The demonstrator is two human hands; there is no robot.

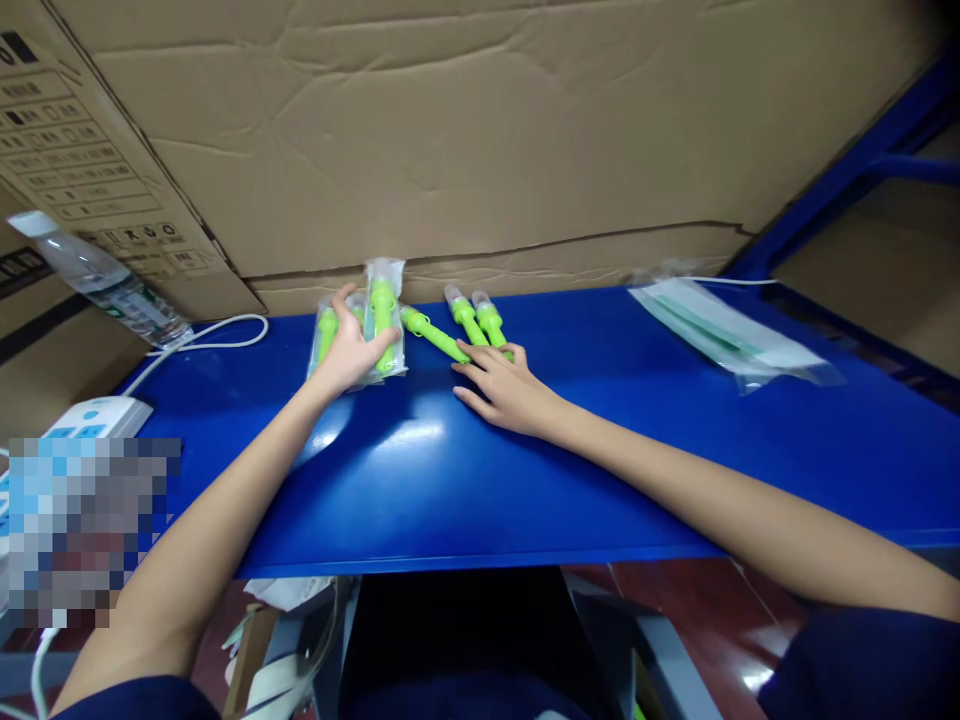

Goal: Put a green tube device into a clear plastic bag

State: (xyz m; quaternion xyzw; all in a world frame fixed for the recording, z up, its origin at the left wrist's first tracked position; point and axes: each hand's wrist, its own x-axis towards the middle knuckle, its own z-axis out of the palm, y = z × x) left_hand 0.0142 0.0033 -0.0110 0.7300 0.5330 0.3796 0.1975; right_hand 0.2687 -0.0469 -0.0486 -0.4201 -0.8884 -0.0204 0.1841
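Mid-frame on blue table (600,470): left hand (346,352) grasping bagged green tools (382,315) to steady them, right hand (504,385) released flat beside loose ones (469,320).

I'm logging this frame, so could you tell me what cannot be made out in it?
- Head view: the left hand covers part of the bagged green tools, so their count is unclear.
- The right hand hides the loose green tools' near ends.
- A pixelated patch hides the lower left.
- The carton's print is too small to read.
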